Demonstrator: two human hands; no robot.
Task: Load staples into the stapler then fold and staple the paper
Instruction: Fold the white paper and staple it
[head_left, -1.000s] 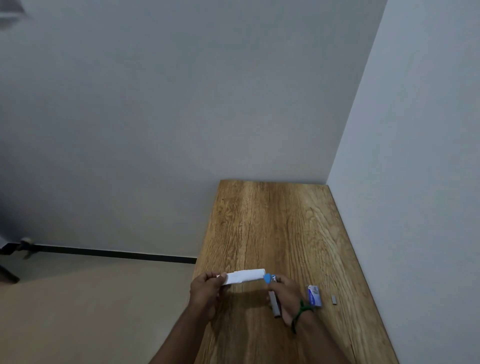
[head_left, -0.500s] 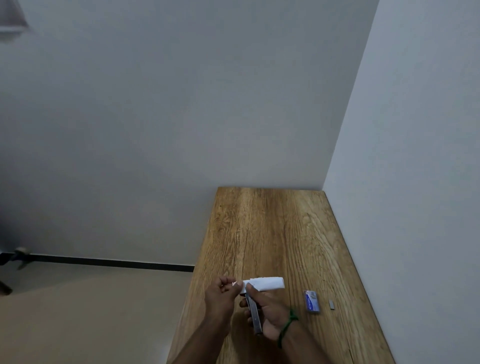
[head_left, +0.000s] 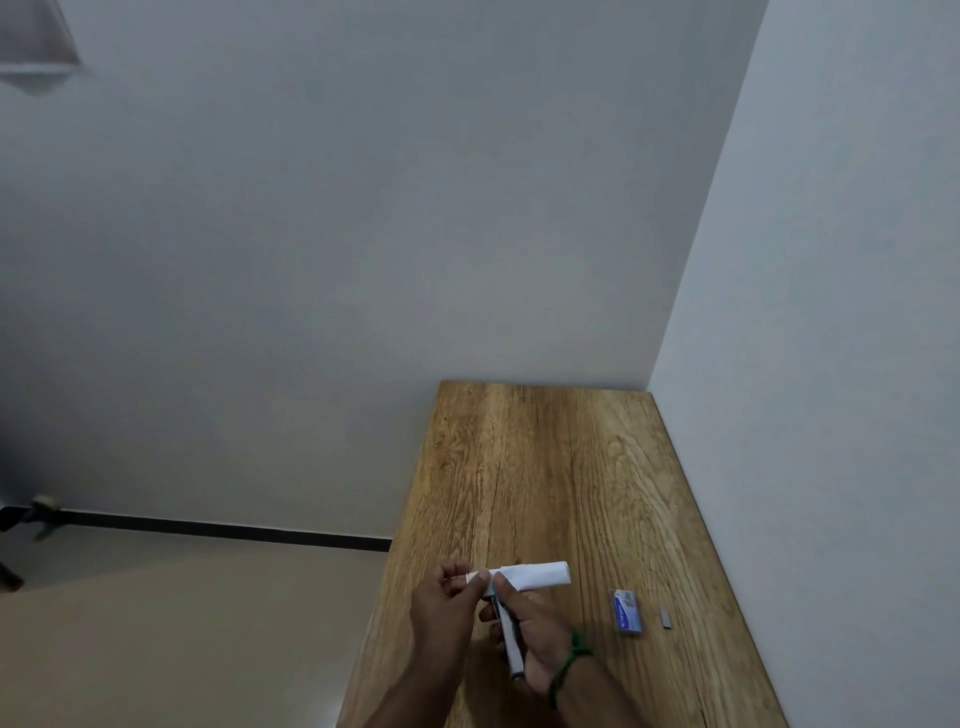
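A folded strip of white paper (head_left: 537, 574) is held just above the wooden table (head_left: 545, 467), near its front left. My left hand (head_left: 447, 613) pinches the paper's left end between thumb and fingers. My right hand (head_left: 535, 639), with a green band at the wrist, grips a slim grey stapler (head_left: 510, 647). The stapler's head meets the paper's left end, right beside my left fingertips. Its jaw is hidden by my fingers.
A small blue and white staple box (head_left: 627, 611) lies on the table to the right of my hands. A short grey strip of staples (head_left: 666, 619) lies just right of it. A white wall runs along the table's right edge; the floor drops off left.
A second ago the stapler was at the paper's right end. My right hand has brought it across to the left end, and both hands have drawn close together.
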